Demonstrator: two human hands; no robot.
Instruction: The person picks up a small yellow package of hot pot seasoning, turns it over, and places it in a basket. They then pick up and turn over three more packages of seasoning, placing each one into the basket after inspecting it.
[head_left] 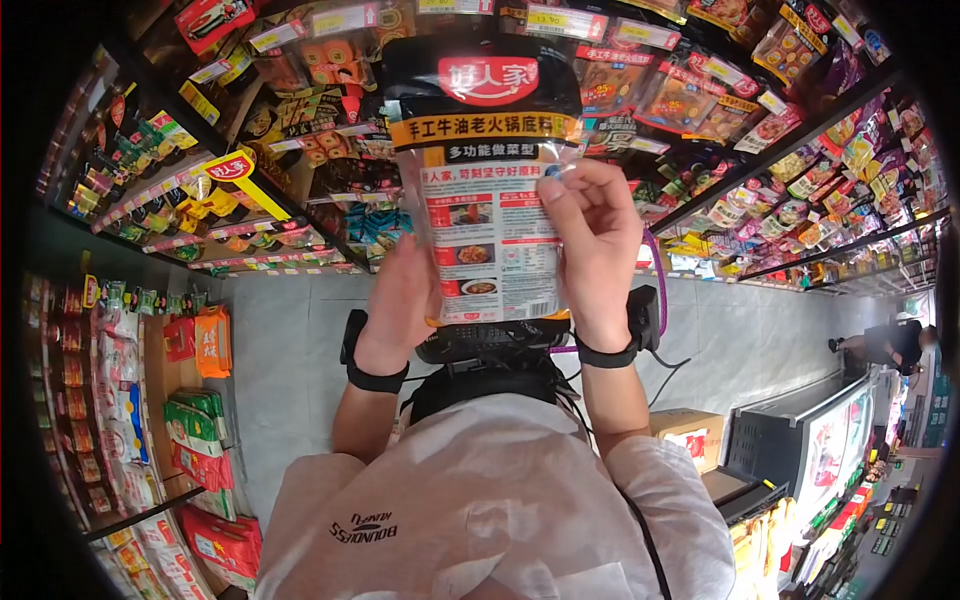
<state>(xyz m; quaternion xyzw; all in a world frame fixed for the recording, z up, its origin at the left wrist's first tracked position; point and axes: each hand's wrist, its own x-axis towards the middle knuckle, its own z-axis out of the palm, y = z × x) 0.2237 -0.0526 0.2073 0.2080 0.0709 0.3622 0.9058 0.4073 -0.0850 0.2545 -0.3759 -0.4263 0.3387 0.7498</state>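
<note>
Held upright in front of me is a packet of hotpot soup base (490, 215), black at the top with a red logo and a printed panel of small food pictures below. My right hand (603, 235) grips its right edge, thumb on the printed face and the other fingers curled at the side. On the lower left edge, my left hand (402, 305) is closed around the packet, its fingers mostly hidden behind it. Both wrists wear black straps.
Shelves of packaged seasonings (630, 85) with price tags rise ahead and on both sides. Bagged goods (200, 435) stand at the left. A cardboard box (690, 436) and a freezer cabinet (800, 430) are at the right. Farther right is another person (890, 343).
</note>
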